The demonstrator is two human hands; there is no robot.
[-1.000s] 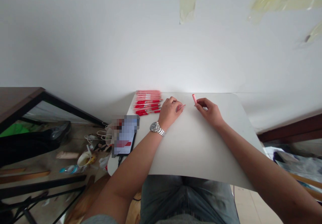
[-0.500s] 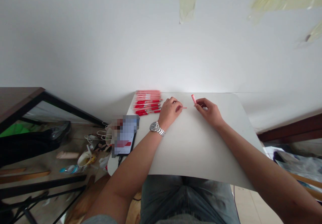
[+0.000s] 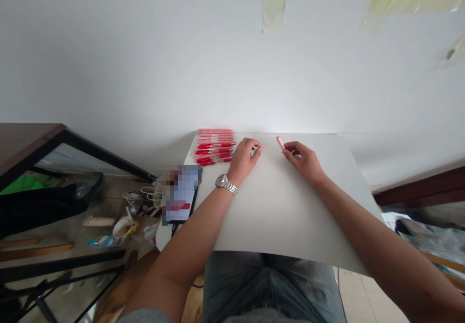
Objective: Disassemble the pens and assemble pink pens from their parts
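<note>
My left hand (image 3: 246,159), with a metal watch on its wrist, pinches a thin pink pen refill (image 3: 265,147) whose blurred tip points right. My right hand (image 3: 304,162) is closed on a short pink pen barrel (image 3: 280,142) with a red end, tilted up and to the left. A small gap separates the two pieces above the white table (image 3: 276,207). Just left of my left hand lie several red pens (image 3: 214,152), side by side. Behind them is a row of slim pink refills (image 3: 215,135).
A phone (image 3: 183,192), its screen blurred out, lies at the table's left edge with a cable (image 3: 173,228). The white wall (image 3: 232,61) rises directly behind the table. On the floor to the left are a cup (image 3: 122,227), a plastic bottle (image 3: 101,241) and cords.
The refill in my left hand has tipped slightly upward, and the left fingers have shifted a little. My right hand keeps the barrel at almost the same place.
</note>
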